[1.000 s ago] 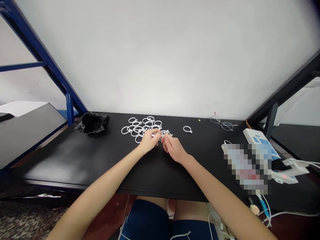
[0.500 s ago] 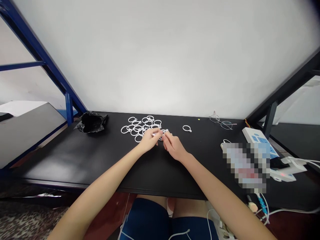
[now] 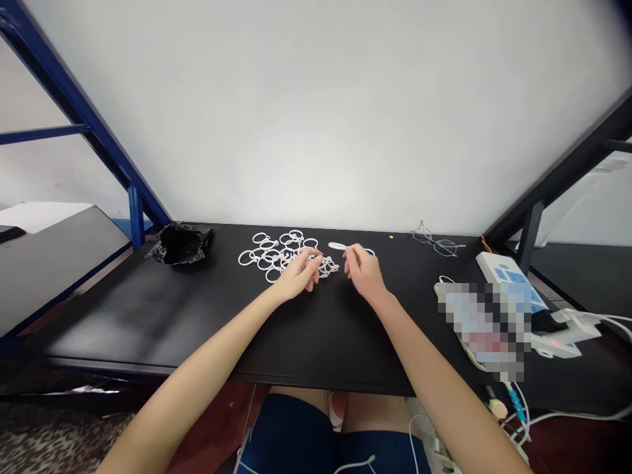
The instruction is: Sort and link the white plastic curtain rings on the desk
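My right hand (image 3: 366,273) pinches a white curtain ring (image 3: 337,246) between thumb and fingers, holding it edge-on above the table with its far end pointing left. To the left, my left hand (image 3: 297,275) is closed at the near right side of a loose pile of white curtain rings (image 3: 276,257). Its thumb and forefinger come together, and whatever they may hold is hidden. A few small white pieces (image 3: 328,266) lie in a cluster just right of the left fingertips. Behind my right hand a separate white ring (image 3: 371,251) is partly covered.
On the black table (image 3: 148,316), a crumpled black plastic bag (image 3: 182,245) stands open at the left. Eyeglasses (image 3: 444,247) lie at the back right. A blurred-out phone (image 3: 478,329), a power strip (image 3: 511,280) and white cables occupy the right side. A white wall (image 3: 316,131) rises behind.
My hands, together before, have parted. My right hand has moved right and up with the curtain ring, now hiding part of the lone ring. My left hand has hardly moved.
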